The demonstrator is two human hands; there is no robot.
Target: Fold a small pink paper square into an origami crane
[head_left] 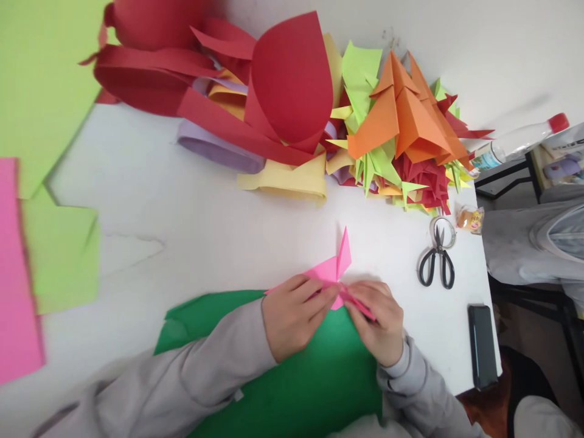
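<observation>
A pink folded paper figure [329, 269], with a pointed flap standing up, is held between both hands at the near side of the table. My left hand [295, 313] grips its left part, fingers pressed together over the paper. On the other side, my right hand [378, 316] pinches a narrow pink folded strip of the same figure. Where the fingers meet, part of the folds is hidden. Beneath both hands and forearms lies a green sheet [314, 377].
Red paper shapes [292, 79] and folded orange paper planes [406, 115] heap along the far side. Black-handled scissors [437, 261] and a tape roll [449, 232] lie right, near a dark phone-like object [482, 347]. Lime paper [64, 255] and pink paper [18, 280] are at left.
</observation>
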